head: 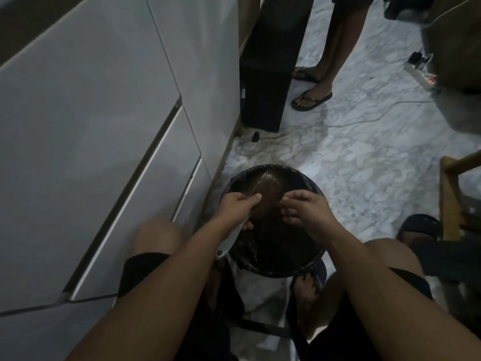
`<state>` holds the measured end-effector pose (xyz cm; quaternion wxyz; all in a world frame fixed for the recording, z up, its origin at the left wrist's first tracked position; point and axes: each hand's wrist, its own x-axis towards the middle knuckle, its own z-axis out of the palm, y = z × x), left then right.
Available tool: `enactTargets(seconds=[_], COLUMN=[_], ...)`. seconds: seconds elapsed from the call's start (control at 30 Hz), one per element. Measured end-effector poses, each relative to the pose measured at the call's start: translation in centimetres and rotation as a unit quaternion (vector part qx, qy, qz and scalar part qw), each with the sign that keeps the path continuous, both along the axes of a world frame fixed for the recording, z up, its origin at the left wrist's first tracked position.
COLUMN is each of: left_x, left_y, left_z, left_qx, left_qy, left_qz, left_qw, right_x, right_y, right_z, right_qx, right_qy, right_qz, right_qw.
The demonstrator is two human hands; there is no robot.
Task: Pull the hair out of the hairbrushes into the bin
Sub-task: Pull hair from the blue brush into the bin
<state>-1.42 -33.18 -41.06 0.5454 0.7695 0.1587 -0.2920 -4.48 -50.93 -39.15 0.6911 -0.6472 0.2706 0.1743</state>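
Marbled floor [364, 157], dim; white cabinet [104, 126] at left. Black-lined bin [307, 267] between the knees. Hairbrush [268, 194] over the bin's far rim, pale handle clamped in left hand [234, 207]. Right hand [304, 207] at the bristles, fingertips [283, 211] pinching together; hair between them too dark to confirm. Step judged: mid-pluck. Next: lift clump clear, let go over the bin.

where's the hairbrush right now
In the head view, the hairbrush is in the left hand, held over the black bin, beside the right hand.
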Motion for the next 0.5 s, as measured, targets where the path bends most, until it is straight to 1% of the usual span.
enactTargets(seconds=[0.07, 0.1, 0.17, 0.27, 0.37, 0.43, 0.5], left_x=[0.0, 0.0, 0.2, 1.0, 1.9, 2.2, 2.2], left_y=[0.0, -0.1, -0.3, -0.4, 0.1, 0.3, 0.2], left_z=[-0.5, -0.7, -0.9, -1.1, -1.3, -1.1, -1.0], left_qx=[0.0, -0.004, -0.004, 0.053, 0.081, 0.104, 0.124], left_qy=[0.0, 0.003, 0.007, -0.009, -0.011, -0.011, -0.016], left_qz=[0.005, 0.006, 0.009, 0.022, 0.074, 0.08, 0.074], left_qw=[1.0, 1.0, 1.0, 0.998, 0.994, 0.991, 0.989], right_x=[0.4, 0.5, 0.7, 1.1, 1.5, 1.6, 1.7], right_y=[0.6, 1.0, 1.6, 1.5, 0.6, 0.0, -0.5], right_z=[-0.3, -0.5, -0.8, -1.3, -1.7, -2.0, -2.3], right_qx=[0.005, -0.008, -0.056, -0.128, -0.188, -0.246, -0.299], right_qy=[0.008, 0.007, -0.002, -0.012, -0.001, 0.009, 0.017], right_qz=[0.014, 0.025, 0.04, 0.065, 0.08, 0.064, 0.027], right_qw=[1.0, 1.0, 0.998, 0.99, 0.979, 0.967, 0.954])
